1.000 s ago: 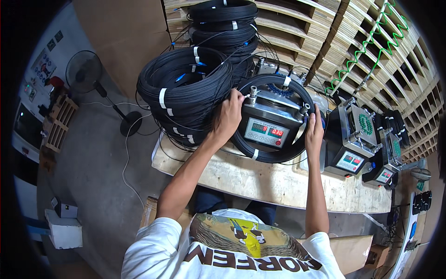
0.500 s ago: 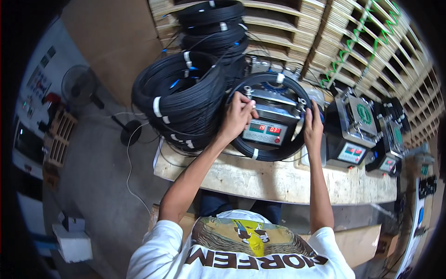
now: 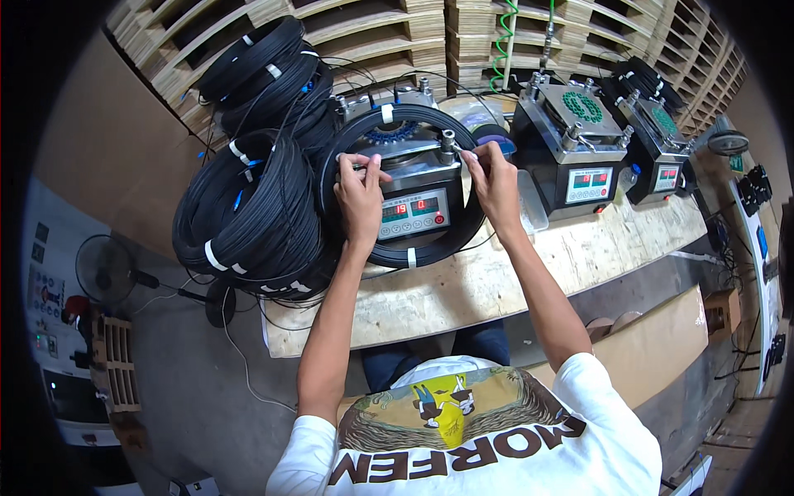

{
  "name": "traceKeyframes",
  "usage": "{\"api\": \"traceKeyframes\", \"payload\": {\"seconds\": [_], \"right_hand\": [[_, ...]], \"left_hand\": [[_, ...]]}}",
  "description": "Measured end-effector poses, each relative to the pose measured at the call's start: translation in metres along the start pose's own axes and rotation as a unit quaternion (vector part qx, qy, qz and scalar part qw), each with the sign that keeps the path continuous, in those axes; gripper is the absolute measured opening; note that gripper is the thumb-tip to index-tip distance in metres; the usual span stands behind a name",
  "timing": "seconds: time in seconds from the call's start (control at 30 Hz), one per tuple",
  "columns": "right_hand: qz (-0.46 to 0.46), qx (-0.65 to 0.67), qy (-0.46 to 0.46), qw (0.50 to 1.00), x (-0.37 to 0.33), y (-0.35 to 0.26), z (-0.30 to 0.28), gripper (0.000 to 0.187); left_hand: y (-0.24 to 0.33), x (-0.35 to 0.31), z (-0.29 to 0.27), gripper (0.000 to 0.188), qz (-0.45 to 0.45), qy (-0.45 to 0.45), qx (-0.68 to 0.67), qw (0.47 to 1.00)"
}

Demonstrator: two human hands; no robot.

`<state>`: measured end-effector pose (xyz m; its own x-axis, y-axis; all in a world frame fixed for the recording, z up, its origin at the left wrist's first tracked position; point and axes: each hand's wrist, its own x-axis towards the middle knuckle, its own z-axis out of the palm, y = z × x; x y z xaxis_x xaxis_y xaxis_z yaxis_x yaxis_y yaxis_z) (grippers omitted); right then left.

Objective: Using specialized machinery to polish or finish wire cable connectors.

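A ring-shaped coil of black cable (image 3: 331, 223), bound with white ties, leans around the front of a bench machine (image 3: 413, 174) with a steel top and red digital display. My left hand (image 3: 361, 198) is at the coil's inner left side, fingers bent and closed over the machine's front left corner; whatever they hold is hidden. On the other side, my right hand (image 3: 495, 186) pinches thumb and fingers at the coil's right band. Just beside those fingertips stands a metal clamp post (image 3: 447, 142).
Stacked black cable coils (image 3: 248, 215) crowd the left of the wooden bench (image 3: 496, 281). Two similar machines (image 3: 579, 149) with green round pads stand at the right. A clear plastic tray (image 3: 531, 202) lies between. Wooden pallets (image 3: 389, 41) rise behind; a fan (image 3: 106, 269) stands left.
The view has turned rightward, so bench and coils appear further left. My left hand has moved off the visible front left post; my right hand's fingers have gone from extended to pinched.
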<state>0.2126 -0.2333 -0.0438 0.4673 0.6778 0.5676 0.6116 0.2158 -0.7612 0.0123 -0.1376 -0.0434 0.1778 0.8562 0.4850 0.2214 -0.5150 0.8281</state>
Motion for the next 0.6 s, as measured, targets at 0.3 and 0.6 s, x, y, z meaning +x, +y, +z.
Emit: {"api": "traceKeyframes", "payload": {"seconds": [0.3,0.6], "right_hand": [[-0.109,-0.043,-0.016,0.993,-0.004,0.013,-0.009,0.021],[0.017,0.023,0.006,1.000,-0.007,0.001,-0.002,0.019]], "left_hand": [[0.005,-0.012,-0.024,0.019,0.077,-0.016,0.067,0.995],[0.005,0.002,-0.039,0.075,0.150,0.045,0.240,0.958]]}}
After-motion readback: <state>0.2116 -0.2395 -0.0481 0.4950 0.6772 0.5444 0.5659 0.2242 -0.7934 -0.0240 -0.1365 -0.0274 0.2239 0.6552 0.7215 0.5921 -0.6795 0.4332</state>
